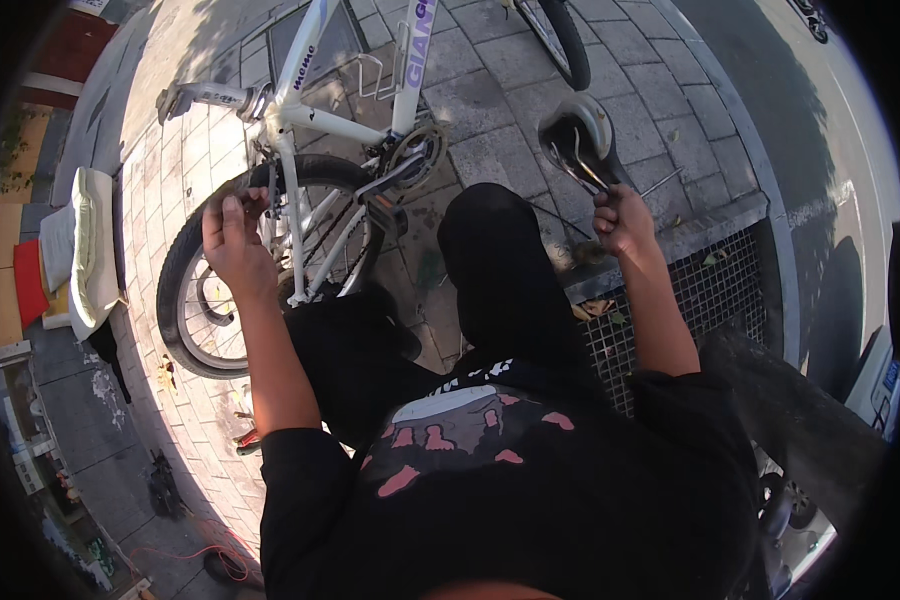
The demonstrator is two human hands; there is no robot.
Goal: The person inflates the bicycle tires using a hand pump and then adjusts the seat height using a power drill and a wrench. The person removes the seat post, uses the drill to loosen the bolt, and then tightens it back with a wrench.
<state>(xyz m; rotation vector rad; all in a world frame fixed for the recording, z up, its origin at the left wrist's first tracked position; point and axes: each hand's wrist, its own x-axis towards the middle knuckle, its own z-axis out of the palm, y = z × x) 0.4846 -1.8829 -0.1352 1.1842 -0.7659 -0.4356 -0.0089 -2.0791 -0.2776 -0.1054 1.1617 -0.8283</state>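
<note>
In my raised right hand (625, 220) is a bicycle saddle (592, 130), black and grey, gripped by its narrow end with metal rails showing. My left hand (238, 235) is beside the rear wheel (173, 285) of a white bicycle (342, 122), its fingertips pinched together near the frame's rear stays. Something small and dark shows at those fingertips, too unclear to name. The bicycle's seat post (215, 94) juts out leftward with no saddle on its end. Chainring and crank (410, 160) lie in front of my knees.
A metal grate (705, 290) borders the paving under my right arm, with a road (820, 150) beyond the kerb. The front wheel (560, 45) is at the top. Cushions (92, 250) stand at left; an orange cord (205, 555) lies lower left.
</note>
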